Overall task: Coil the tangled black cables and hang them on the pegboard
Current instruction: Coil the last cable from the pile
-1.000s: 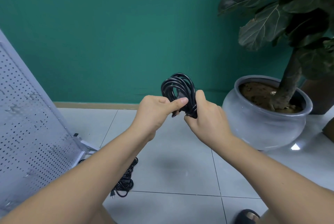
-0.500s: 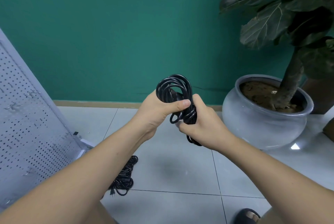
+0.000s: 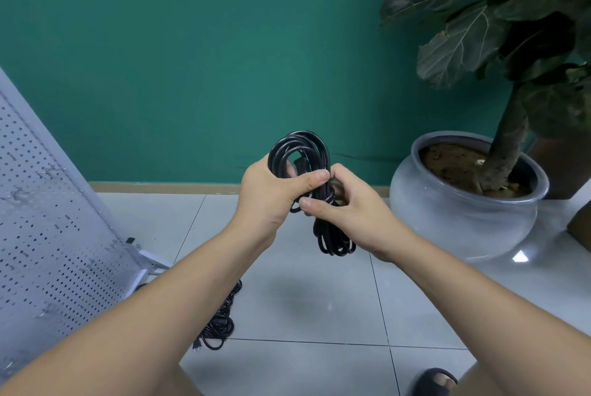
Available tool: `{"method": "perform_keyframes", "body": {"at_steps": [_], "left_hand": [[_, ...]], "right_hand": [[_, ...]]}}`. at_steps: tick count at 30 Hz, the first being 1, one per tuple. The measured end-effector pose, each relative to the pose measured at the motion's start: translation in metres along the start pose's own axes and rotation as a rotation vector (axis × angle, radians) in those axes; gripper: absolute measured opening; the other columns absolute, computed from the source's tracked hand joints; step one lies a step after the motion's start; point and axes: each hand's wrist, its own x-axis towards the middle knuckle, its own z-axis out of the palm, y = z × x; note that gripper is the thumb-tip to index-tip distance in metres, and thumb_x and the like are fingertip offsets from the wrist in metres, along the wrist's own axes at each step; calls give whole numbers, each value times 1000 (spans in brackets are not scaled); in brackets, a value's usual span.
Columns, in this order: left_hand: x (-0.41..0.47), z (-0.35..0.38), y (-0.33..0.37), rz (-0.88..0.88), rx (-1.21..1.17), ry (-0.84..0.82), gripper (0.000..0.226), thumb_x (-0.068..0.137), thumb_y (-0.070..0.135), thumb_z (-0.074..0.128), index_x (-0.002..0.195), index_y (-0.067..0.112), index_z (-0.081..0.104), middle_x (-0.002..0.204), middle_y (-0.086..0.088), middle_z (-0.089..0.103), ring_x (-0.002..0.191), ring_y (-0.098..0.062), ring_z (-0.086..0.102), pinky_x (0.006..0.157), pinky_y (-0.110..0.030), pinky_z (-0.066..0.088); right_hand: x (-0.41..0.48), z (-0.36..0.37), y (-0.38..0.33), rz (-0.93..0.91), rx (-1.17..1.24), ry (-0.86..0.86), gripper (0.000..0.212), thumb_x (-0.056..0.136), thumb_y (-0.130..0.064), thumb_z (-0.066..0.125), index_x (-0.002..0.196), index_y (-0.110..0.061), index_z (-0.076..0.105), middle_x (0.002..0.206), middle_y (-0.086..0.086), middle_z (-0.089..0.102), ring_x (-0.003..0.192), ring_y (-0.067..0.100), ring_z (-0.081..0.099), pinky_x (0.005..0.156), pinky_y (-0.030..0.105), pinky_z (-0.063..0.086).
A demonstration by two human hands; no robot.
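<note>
Now we hold the coiled cable (image 3: 299, 152) over the floor (image 3: 287, 373), left hand (image 3: 271, 194) clenched round its loops, right hand (image 3: 348, 207) pinching its waist. Coiling looks nearly done; next we likely secure the wrap and reach for the pegboard (image 3: 48, 219).

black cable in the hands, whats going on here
A person holds a coiled black cable in both hands in front of a green wall. The left hand grips the upper loops, and the right hand pinches the bundle at its middle, with more loops hanging below. It is not yet hung on the pegboard at the left. A second black cable lies on the tiled floor near the pegboard's foot.
</note>
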Motion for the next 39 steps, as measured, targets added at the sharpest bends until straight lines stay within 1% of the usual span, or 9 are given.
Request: {"method": "perform_keyframes", "body": {"at_steps": [3, 7, 13, 18, 22, 26, 29, 36, 39], "left_hand": [[-5, 2, 0, 34, 19, -32, 38, 83, 17, 91, 79, 13, 53, 75, 1, 51, 68, -13, 56, 61, -22, 48], [-7, 0, -4, 98, 96, -46, 19, 91, 21, 82, 86, 20, 64, 83, 4, 67, 76, -13, 65, 71, -27, 52], [-9, 7, -5, 296, 343, -4, 17, 90, 20, 80, 95, 28, 66, 98, 8, 62, 89, -8, 63, 75, -21, 51], [-11, 8, -4, 270, 328, -42, 8, 95, 25, 74, 99, 25, 67, 89, 10, 70, 80, -11, 64, 72, -28, 54], [-5, 4, -4, 198, 390, -197, 13, 102, 34, 66, 107, 27, 56, 98, 12, 72, 88, -11, 67, 84, -40, 56], [1, -7, -13, 218, 526, -518, 42, 100, 39, 73, 135, 33, 51, 134, 25, 67, 131, 6, 57, 106, -28, 48], [6, -9, -18, 258, 656, -500, 43, 98, 44, 74, 135, 34, 55, 126, 22, 69, 122, 4, 59, 93, -27, 47], [3, -9, -33, 443, 763, -552, 19, 108, 49, 53, 121, 38, 61, 118, 21, 59, 108, -14, 51, 92, -31, 43], [7, -13, -30, 466, 756, -465, 18, 110, 55, 40, 112, 46, 56, 111, 22, 59, 104, -15, 52, 93, -34, 45]], "right_hand": [[4, -2, 4, 27, 0, 73, 19, 95, -26, 79, 96, -20, 61, 82, -7, 75, 80, 18, 73, 82, 46, 59], [6, -4, 4, 87, -3, 103, 25, 93, -36, 74, 105, -15, 66, 93, 2, 81, 91, 22, 79, 94, 58, 60], [11, 5, 4, 141, -186, 224, 28, 103, -42, 62, 104, -14, 62, 93, 7, 74, 87, 27, 70, 84, 51, 61], [13, 1, -3, 119, -299, 301, 20, 102, -35, 63, 99, -17, 56, 82, 0, 68, 66, 15, 58, 58, 29, 48], [12, -8, -5, 100, -242, 314, 12, 100, -25, 61, 96, -16, 56, 77, -5, 67, 60, 3, 62, 55, 21, 46], [13, -19, -1, 159, -193, 324, 9, 100, -22, 52, 102, -15, 56, 92, 5, 70, 83, 23, 71, 73, 38, 59], [13, -18, 3, 210, -181, 234, 11, 97, -27, 50, 103, -18, 53, 89, 9, 75, 77, 32, 77, 76, 56, 64], [7, -29, 2, 257, -3, 3, 32, 97, -42, 60, 119, -19, 62, 109, 10, 73, 95, 22, 74, 104, 64, 54], [-1, -40, -4, 180, 51, -205, 44, 93, -34, 81, 127, -18, 59, 108, 16, 71, 91, 25, 74, 94, 57, 62]]}}
